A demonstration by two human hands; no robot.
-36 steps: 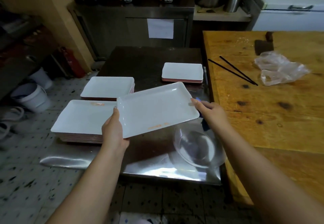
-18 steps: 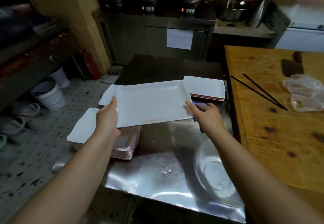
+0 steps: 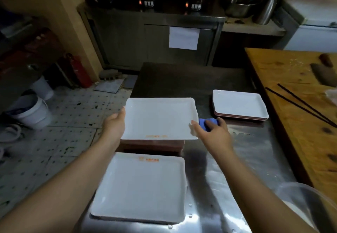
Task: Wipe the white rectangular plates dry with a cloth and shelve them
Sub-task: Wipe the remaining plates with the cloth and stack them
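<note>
A white rectangular plate [image 3: 160,118] lies level on top of the far stack of plates [image 3: 151,145], at the table's left side. My left hand [image 3: 114,125] grips its left edge, thumb on the rim. My right hand [image 3: 213,136] holds a bunched blue cloth [image 3: 208,122] in curled fingers, and its thumb touches the plate's right rim. A second stack of white plates [image 3: 140,187] sits nearer to me. A short third stack [image 3: 239,106] stands to the right.
The stacks stand on a steel table [image 3: 242,159]. A wooden table [image 3: 300,123] with black chopsticks [image 3: 300,105] and a cleaver [image 3: 324,74] adjoins on the right. A clear bowl [image 3: 306,201] sits at the near right. White buckets [image 3: 31,112] stand on the tiled floor at left.
Both hands carried the plate left and away from me, levelled it and brought it down onto the far stack. The view has moved forward over the table.
</note>
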